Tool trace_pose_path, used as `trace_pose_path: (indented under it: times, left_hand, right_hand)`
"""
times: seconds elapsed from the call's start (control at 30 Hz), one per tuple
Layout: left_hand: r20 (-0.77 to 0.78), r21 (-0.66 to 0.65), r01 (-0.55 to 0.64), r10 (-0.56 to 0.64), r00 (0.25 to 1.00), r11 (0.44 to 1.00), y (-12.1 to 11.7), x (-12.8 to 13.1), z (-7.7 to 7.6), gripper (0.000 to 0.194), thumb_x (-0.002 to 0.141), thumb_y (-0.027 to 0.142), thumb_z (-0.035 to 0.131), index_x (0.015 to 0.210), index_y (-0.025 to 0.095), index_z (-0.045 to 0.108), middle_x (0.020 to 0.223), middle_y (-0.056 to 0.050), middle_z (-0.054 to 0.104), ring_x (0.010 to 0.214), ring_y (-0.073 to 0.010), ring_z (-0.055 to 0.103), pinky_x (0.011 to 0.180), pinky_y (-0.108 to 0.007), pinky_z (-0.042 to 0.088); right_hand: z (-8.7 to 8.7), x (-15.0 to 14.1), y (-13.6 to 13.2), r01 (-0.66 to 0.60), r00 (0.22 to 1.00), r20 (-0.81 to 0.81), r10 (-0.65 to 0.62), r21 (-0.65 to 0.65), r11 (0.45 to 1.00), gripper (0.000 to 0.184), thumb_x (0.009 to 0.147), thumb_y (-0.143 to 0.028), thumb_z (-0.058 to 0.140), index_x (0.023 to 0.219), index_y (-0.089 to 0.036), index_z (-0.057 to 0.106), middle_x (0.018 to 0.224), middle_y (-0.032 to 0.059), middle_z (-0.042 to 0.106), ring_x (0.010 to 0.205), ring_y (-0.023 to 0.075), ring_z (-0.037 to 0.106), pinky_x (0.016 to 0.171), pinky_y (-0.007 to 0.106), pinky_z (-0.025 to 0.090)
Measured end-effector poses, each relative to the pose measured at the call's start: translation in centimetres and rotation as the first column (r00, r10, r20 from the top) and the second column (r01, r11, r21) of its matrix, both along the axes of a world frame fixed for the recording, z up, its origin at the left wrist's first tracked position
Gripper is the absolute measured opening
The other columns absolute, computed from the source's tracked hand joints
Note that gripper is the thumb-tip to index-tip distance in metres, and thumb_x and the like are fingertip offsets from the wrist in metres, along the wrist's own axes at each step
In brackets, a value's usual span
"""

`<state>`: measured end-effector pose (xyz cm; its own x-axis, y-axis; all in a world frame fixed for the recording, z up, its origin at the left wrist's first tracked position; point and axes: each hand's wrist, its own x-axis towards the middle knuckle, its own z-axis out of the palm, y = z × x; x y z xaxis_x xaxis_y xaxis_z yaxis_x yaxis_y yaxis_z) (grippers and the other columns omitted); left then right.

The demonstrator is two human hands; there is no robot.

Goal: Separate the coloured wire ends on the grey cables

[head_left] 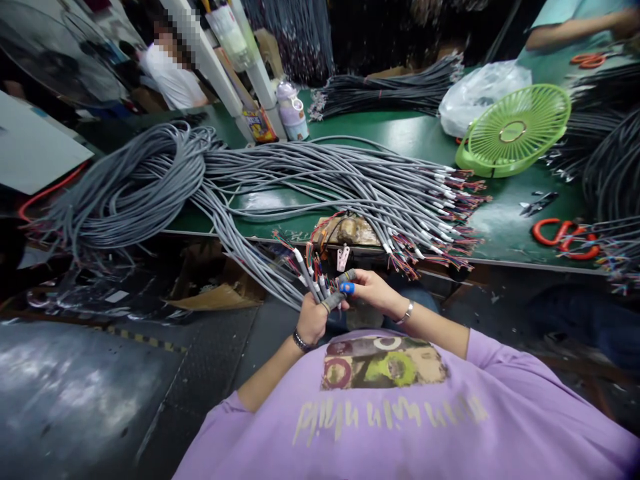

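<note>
My left hand (314, 319) is closed round several grey cables (270, 275) whose stripped ends, with thin coloured wires (311, 261), stick up past the fingers. Close beside it, my right hand (373, 291) has its fingertips pinched at those wire ends; exactly what lies between them is too small to make out. Grey tape wraps some fingertips, and a blue band (347, 288) sits on a right finger. Behind the hands, a large bundle of grey cables (320, 167) lies across the green table (400, 130), its coloured wire ends to the right.
On the right stand a green fan (515, 130), orange-handled scissors (565, 239) and small nippers (539, 203). Black cables (615, 160) lie beyond them. A bottle (293, 112) and a plastic bag (483, 97) are at the back. A co-worker's arm (575, 32) shows top right.
</note>
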<state>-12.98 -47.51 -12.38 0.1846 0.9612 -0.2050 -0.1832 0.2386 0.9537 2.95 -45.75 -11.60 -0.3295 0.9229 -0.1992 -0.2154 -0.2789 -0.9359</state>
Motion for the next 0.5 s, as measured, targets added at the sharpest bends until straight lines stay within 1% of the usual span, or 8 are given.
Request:
trace_pose_path:
  times: [0.07, 0.2, 0.23, 0.4, 0.5]
  left_hand:
    - [-0.004, 0.005, 0.015, -0.015, 1.000, 1.000, 0.0, 0.0, -0.2, 0.021, 0.071, 0.033, 0.074, 0.064, 0.013, 0.069, 0.059, -0.007, 0.068, 0.061, -0.0195, 0.066, 0.057, -0.028, 0.052]
    - [-0.018, 0.034, 0.019, -0.019, 1.000, 0.999, 0.0, 0.0, -0.6, 0.021, 0.073, 0.031, 0.073, 0.063, 0.013, 0.070, 0.060, -0.006, 0.069, 0.065, -0.0201, 0.067, 0.059, -0.028, 0.052]
    - [-0.017, 0.038, 0.012, -0.012, 1.000, 0.999, 0.0, 0.0, -0.6, 0.021, 0.073, 0.031, 0.073, 0.063, 0.013, 0.070, 0.060, -0.006, 0.069, 0.066, -0.0201, 0.067, 0.060, -0.028, 0.052]
    - [-0.009, 0.051, -0.063, 0.064, 0.998, 0.997, 0.1, 0.0, -0.6, 0.021, 0.074, 0.032, 0.072, 0.064, 0.014, 0.071, 0.061, -0.006, 0.069, 0.067, -0.0198, 0.067, 0.060, -0.028, 0.052]
    - [-0.013, 0.056, -0.095, 0.096, 0.995, 0.994, 0.1, -0.1, -0.5, 0.022, 0.075, 0.033, 0.071, 0.064, 0.014, 0.072, 0.060, -0.006, 0.069, 0.067, -0.0194, 0.067, 0.060, -0.027, 0.052]
  right_hand:
    - [0.2, -0.2, 0.0, -0.019, 0.999, -0.026, 0.019, 0.005, 1.000, 0.034, 0.066, -0.042, 0.076, 0.083, -0.014, 0.065, 0.067, -0.0001, 0.064, 0.059, 0.0104, 0.053, 0.058, 0.023, 0.040]
    - [0.4, -0.5, -0.1, -0.081, 0.996, -0.045, 0.081, 0.017, 0.997, 0.031, 0.074, -0.046, 0.069, 0.077, -0.016, 0.061, 0.054, -0.0010, 0.061, 0.052, 0.0122, 0.055, 0.056, 0.025, 0.040]
    - [0.4, -0.5, -0.1, -0.065, 0.997, -0.031, 0.065, 0.017, 0.998, 0.031, 0.074, -0.046, 0.069, 0.076, -0.016, 0.060, 0.053, -0.0010, 0.060, 0.052, 0.0122, 0.054, 0.055, 0.025, 0.039]
    - [-0.5, -0.6, -0.2, 0.135, 0.988, 0.075, -0.133, -0.024, 0.991, 0.035, 0.065, -0.045, 0.076, 0.072, -0.014, 0.060, 0.055, -0.0031, 0.055, 0.050, 0.0073, 0.043, 0.050, 0.021, 0.032]
    - [-0.7, -0.7, -0.2, 0.156, 0.986, 0.057, -0.154, -0.039, 0.987, 0.037, 0.064, -0.046, 0.077, 0.073, -0.014, 0.060, 0.055, -0.0038, 0.053, 0.049, 0.0065, 0.041, 0.048, 0.021, 0.031]
